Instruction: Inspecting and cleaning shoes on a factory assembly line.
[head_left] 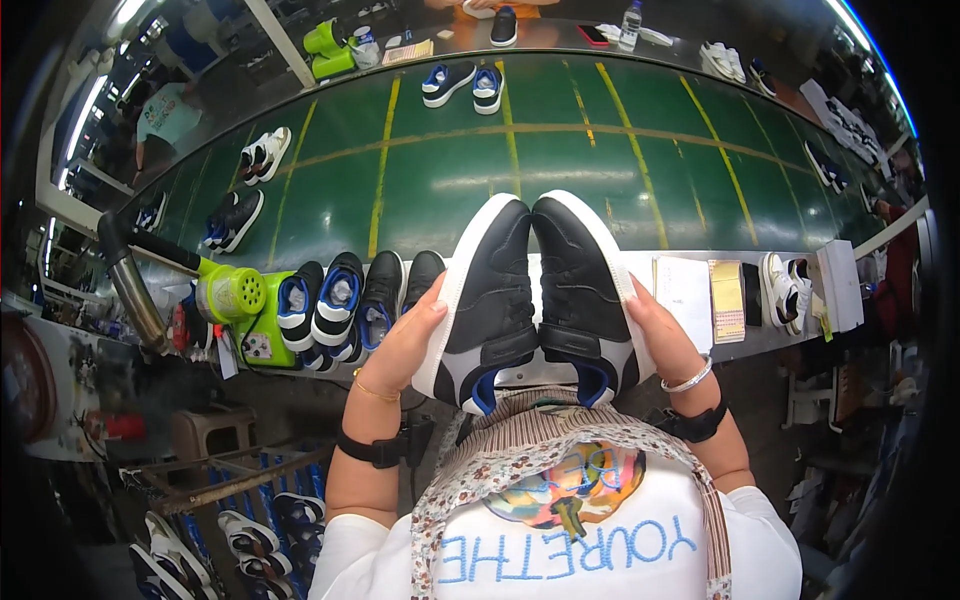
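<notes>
A pair of black sneakers with white soles and blue linings is held up side by side in front of me, toes pointing away. My left hand (404, 343) grips the left sneaker (487, 290) along its outer sole. On the other side, my right hand (664, 335) holds the right sneaker (585, 280) by its outer edge, thumb on the white sole. The inner sides of the two shoes nearly meet at the toes. Most fingers of both hands are hidden behind the shoes.
Several dark sneakers (340, 297) stand at my left beside a green hot-air blower (232, 292). Beyond lies a green conveyor belt (440, 190) carrying more shoes. Papers (684, 297) and white sneakers (784, 292) are at my right. A shoe rack (225, 487) stands lower left. Another person (490, 10) works opposite.
</notes>
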